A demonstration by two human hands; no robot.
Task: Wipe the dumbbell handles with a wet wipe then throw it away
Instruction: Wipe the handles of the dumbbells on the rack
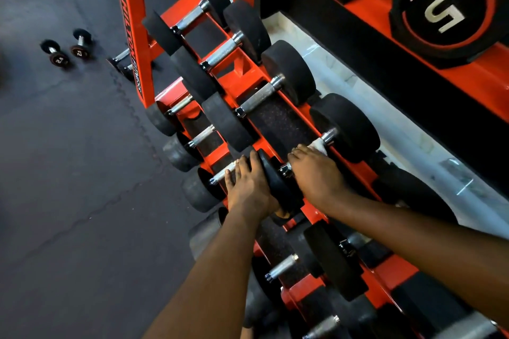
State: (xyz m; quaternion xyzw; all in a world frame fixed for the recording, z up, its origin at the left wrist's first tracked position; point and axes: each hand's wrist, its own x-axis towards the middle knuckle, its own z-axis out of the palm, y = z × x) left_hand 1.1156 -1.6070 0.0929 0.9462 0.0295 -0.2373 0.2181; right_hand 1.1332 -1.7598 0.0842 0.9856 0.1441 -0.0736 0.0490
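Right hand (316,173) is on the top row of the orange rack (131,22), fingers curled over the handle of a black dumbbell (348,126), gripping a white wet wipe (319,145) against the bar. The wipe pokes out at the far end of the fist, beside the chrome collar. Left hand (248,187) braces the same dumbbell's near head: fingers straight and together on its outer face, thumb hooked under the rim. Two small dumbbells (68,49) lie on the dark floor (68,187), far left.
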